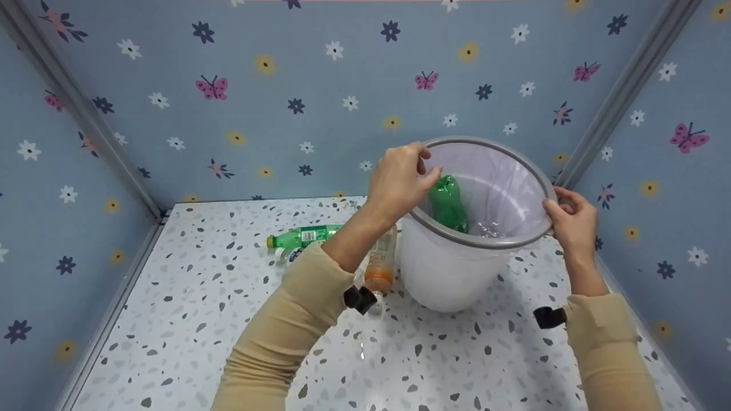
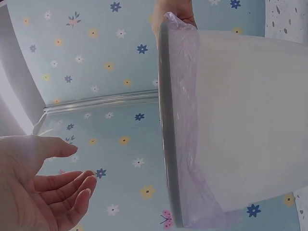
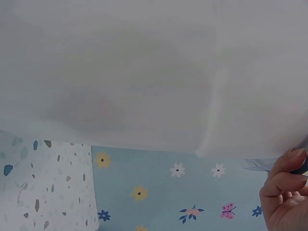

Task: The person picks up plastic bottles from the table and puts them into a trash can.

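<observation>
A white trash can point(image 1: 457, 279) with a grey rim point(image 1: 491, 244) and a thin pale purple liner bag point(image 2: 186, 96) leans over the speckled table. My right hand point(image 1: 574, 220) grips the rim at its right side, thumb on the inner edge. Near the left of the rim is my left hand point(image 1: 402, 177); the left wrist view shows its fingers point(image 2: 67, 192) loosely bent, apart from the rim and holding nothing. Inside the can stands a green plastic bottle point(image 1: 448, 205), with clear plastic point(image 1: 490, 229) beside it.
Left of the can, partly behind my left forearm, lie a green bottle point(image 1: 305, 235) with a yellow cap, a clear bottle point(image 1: 291, 254) with a white cap and a bottle with an orange part point(image 1: 378, 274). Flower-patterned walls point(image 1: 297, 85) enclose the table point(image 1: 188, 319).
</observation>
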Tool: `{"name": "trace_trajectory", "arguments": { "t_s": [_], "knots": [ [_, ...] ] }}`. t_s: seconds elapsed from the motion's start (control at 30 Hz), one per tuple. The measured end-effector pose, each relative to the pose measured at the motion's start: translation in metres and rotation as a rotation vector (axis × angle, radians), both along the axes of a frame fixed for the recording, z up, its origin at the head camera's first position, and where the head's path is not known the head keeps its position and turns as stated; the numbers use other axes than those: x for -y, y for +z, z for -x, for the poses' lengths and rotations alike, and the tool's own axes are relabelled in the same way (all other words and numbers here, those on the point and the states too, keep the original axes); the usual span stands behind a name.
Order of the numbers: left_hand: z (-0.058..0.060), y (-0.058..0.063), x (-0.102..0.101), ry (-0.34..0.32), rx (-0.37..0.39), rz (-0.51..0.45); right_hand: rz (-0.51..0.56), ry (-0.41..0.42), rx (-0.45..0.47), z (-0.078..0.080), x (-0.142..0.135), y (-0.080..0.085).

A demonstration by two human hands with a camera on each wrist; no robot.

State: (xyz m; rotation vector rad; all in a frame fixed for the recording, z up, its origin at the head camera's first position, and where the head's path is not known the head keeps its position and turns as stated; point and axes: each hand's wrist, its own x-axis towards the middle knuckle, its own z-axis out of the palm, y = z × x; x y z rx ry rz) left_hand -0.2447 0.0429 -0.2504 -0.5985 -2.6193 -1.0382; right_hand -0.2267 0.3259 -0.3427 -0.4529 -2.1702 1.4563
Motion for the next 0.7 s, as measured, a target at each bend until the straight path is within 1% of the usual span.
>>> {"name": "trace_trajectory", "arguments": {
  "t_s": [0.1,0.2,0.33,0.57,0.7],
  "knots": [
    [-0.001,-0.006,0.010,0.007,-0.016,-0.007,-0.002,-0.001,0.001,0.000,0.000,-0.001],
    [-0.001,-0.016,0.020,0.016,-0.024,-0.011,-0.010,0.000,-0.017,0.000,-0.001,-0.001],
    [0.001,-0.030,0.032,0.022,-0.002,-0.024,-0.015,-0.001,-0.030,0.000,-0.001,-0.001],
    [0.007,-0.053,0.050,-0.029,0.005,-0.009,-0.010,0.004,-0.016,-0.001,-0.001,-0.001],
    [0.011,-0.069,0.063,-0.055,0.011,0.017,-0.016,0.003,-0.004,-0.001,-0.001,0.000]
  ]
}}
